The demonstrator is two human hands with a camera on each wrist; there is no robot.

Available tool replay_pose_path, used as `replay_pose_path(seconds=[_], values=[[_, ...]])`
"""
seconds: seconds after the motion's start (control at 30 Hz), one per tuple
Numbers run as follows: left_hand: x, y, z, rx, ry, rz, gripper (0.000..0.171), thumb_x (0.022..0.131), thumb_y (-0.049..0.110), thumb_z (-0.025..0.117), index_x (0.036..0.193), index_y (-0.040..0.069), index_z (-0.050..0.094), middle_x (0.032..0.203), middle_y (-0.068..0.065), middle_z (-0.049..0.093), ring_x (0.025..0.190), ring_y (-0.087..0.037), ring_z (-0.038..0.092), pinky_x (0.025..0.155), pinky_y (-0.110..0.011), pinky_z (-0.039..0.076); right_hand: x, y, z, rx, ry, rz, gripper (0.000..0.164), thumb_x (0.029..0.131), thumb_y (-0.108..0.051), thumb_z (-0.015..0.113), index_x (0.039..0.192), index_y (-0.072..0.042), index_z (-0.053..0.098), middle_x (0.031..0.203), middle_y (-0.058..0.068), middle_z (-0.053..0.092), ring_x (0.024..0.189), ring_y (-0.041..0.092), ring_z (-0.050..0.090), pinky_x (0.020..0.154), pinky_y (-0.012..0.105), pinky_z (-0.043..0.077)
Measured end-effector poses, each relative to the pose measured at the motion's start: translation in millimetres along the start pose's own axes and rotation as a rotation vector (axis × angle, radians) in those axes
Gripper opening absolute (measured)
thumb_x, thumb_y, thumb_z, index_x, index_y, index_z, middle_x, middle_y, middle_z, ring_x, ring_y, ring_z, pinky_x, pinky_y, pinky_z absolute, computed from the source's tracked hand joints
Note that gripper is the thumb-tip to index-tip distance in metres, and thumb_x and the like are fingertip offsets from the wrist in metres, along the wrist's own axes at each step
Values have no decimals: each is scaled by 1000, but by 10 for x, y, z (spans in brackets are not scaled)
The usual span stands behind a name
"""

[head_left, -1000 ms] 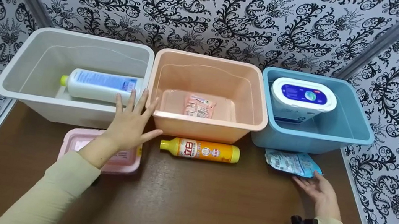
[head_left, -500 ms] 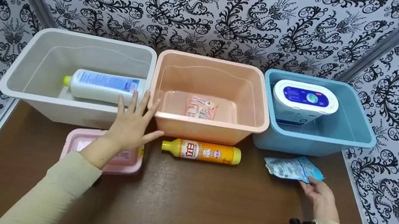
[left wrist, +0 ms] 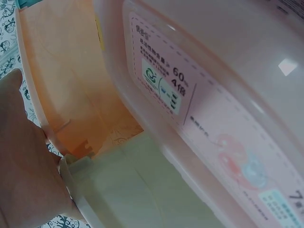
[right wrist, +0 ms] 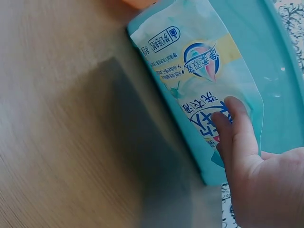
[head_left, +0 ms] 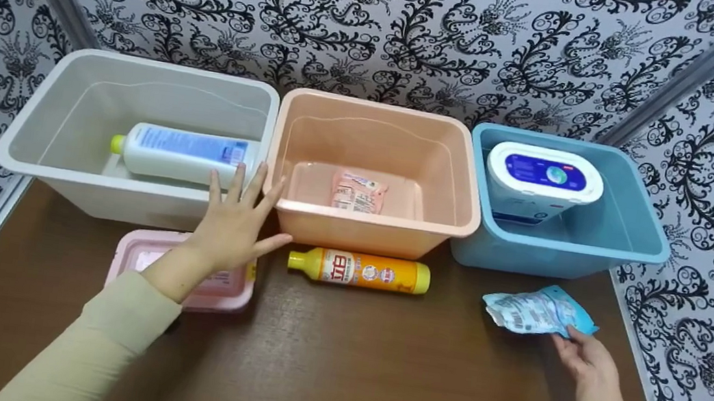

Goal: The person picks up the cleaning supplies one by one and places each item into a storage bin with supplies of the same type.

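My right hand pinches the near right end of a light blue laundry detergent pouch. The pouch is in front of the blue bin; in the right wrist view a shadow lies on the table beyond it, so it seems held off the surface. In that view its printed face shows, with fingers across it. My left hand has its fingers spread straight over the near right corner of the grey bin. Under the left forearm sits a pink lidded box, partly hidden.
A yellow-orange bottle lies in front of the peach bin, which contains a small pink packet. The grey bin holds a white bottle. Inside the blue bin stands a white tub. Patterned walls enclose the brown table.
My right hand has drawn the pouch away from the blue bin, toward me and slightly right. The left hand keeps its place on the grey bin.
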State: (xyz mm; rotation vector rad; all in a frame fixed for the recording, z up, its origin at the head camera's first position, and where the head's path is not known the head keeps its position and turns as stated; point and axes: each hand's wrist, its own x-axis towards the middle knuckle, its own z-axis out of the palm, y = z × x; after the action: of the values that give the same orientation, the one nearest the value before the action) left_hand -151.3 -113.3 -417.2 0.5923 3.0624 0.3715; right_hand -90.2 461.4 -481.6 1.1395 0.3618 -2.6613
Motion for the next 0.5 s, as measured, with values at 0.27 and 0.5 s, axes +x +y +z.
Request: replay_pose_path(seconds=[0.27, 0.5], values=[[3, -15, 8, -7, -2, -1, 85, 89, 61, 44, 152, 18, 8, 157, -21, 3, 140, -50, 2, 105, -71, -6, -182, 32, -2, 80, -102, -20, 23, 100, 0, 30, 114, -10, 45, 93, 29, 61, 104, 29, 62, 105, 30, 40], [4, -19, 5, -4, -7, -1, 85, 89, 61, 44, 152, 17, 8, 157, -21, 3, 140, -51, 3, 105, -72, -6, -363, 66, 26, 95, -194, -44, 21, 99, 2, 31, 109, -5, 48, 97, 29, 61, 98, 39, 63, 101, 36, 45]])
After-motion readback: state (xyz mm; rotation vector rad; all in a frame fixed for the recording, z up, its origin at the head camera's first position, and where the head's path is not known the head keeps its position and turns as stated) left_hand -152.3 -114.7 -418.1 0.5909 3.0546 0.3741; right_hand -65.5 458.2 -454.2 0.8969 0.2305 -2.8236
